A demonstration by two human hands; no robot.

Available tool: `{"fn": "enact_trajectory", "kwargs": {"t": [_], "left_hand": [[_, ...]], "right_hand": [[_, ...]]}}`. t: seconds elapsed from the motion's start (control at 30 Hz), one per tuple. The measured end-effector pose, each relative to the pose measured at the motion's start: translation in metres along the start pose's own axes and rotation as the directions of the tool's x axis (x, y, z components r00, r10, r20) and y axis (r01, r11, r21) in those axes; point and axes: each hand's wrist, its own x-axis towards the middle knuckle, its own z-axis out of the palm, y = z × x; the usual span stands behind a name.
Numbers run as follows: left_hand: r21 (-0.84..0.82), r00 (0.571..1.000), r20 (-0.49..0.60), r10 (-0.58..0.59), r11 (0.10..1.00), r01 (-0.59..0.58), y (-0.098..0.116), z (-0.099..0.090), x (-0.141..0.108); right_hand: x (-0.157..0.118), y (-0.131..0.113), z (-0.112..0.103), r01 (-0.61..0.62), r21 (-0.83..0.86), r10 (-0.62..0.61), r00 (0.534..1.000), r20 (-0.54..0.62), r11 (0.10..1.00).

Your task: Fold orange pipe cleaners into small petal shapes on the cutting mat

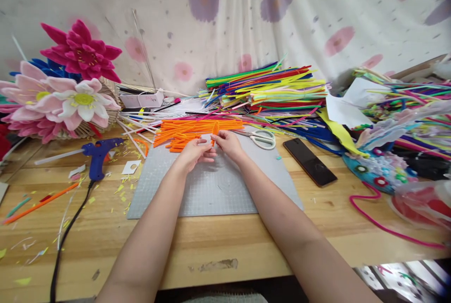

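Over the grey cutting mat [225, 195], my right hand [228, 145] pinches a bent orange pipe cleaner [215, 129] that stands upright from the fingertips. Just beside it is my left hand [195, 154], its fingers loosely stretched toward the right hand and apart, with nothing visible in them. Right behind my hands, a pile of orange pipe cleaners [183, 133] lies across the mat's far edge. Scissors with pale handles [263, 139] rest at the mat's back right.
A blue glue gun [100, 155] with a black cord lies left, among yellow scraps. Fuzzy flowers [82, 54] stand at back left. Bundles of coloured pipe cleaners [268, 88] fill the back. At right are a phone [310, 162], a pink pipe cleaner [380, 228] and a clear plastic container [423, 204].
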Motion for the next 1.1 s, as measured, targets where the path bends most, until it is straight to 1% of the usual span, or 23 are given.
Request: {"fn": "enact_trajectory", "kwargs": {"t": [0.07,0.17,0.27,0.33,0.4,0.43,0.5,0.57,0.63,0.7,0.73,0.8,0.9,1.1], "left_hand": [[0.042,0.999,-0.026,0.032,0.999,-0.031,0.003,0.001,-0.003],[0.088,0.991,-0.07,0.118,0.99,-0.112,0.007,0.0,-0.005],[0.095,0.972,-0.112,0.208,0.976,-0.198,0.009,-0.004,-0.002],[0.056,0.955,-0.143,0.261,0.965,-0.256,0.008,-0.006,0.002],[-0.024,0.945,-0.167,0.282,0.957,-0.289,0.006,-0.007,0.006],[-0.075,0.947,-0.171,0.271,0.955,-0.287,0.005,-0.008,0.009],[-0.183,0.964,-0.164,0.211,0.953,-0.24,0.001,-0.009,0.012],[-0.261,0.978,-0.15,0.145,0.948,-0.181,-0.002,-0.008,0.015],[-0.276,0.978,-0.168,0.128,0.946,-0.171,-0.006,-0.007,0.017],[-0.231,0.967,-0.201,0.16,0.951,-0.205,-0.009,-0.003,0.018],[-0.197,0.964,-0.198,0.18,0.956,-0.219,-0.011,-0.001,0.018],[-0.139,0.971,-0.138,0.193,0.967,-0.212,-0.014,0.002,0.017],[-0.128,0.988,-0.023,0.152,0.98,-0.153,-0.014,0.004,0.015],[-0.206,0.994,0.06,0.088,0.976,-0.074,-0.011,-0.002,0.013]], "right_hand": [[0.001,0.0,-0.002,0.027,-0.035,-0.028,1.0,-0.008,0.999],[-0.002,-0.004,-0.004,0.022,0.039,-0.024,0.998,0.053,0.999],[-0.007,-0.01,-0.004,-0.077,0.192,0.046,0.986,0.161,0.978],[-0.011,-0.015,-0.002,-0.155,0.314,0.085,0.971,0.225,0.937],[-0.013,-0.018,0.001,-0.22,0.426,0.114,0.958,0.262,0.877],[-0.013,-0.018,0.002,-0.253,0.469,0.136,0.953,0.27,0.846],[-0.013,-0.018,0.006,-0.313,0.521,0.196,0.943,0.268,0.794],[-0.013,-0.017,0.008,-0.346,0.537,0.245,0.936,0.253,0.769],[-0.013,-0.015,0.01,-0.345,0.546,0.262,0.938,0.226,0.763],[-0.013,-0.014,0.01,-0.316,0.567,0.258,0.949,0.182,0.761],[-0.012,-0.014,0.009,-0.297,0.579,0.254,0.954,0.157,0.759],[-0.012,-0.013,0.008,-0.262,0.598,0.237,0.964,0.122,0.758],[-0.011,-0.013,0.005,-0.241,0.607,0.201,0.97,0.135,0.757],[-0.01,-0.013,0.0,-0.265,0.596,0.168,0.962,0.214,0.758]]}}
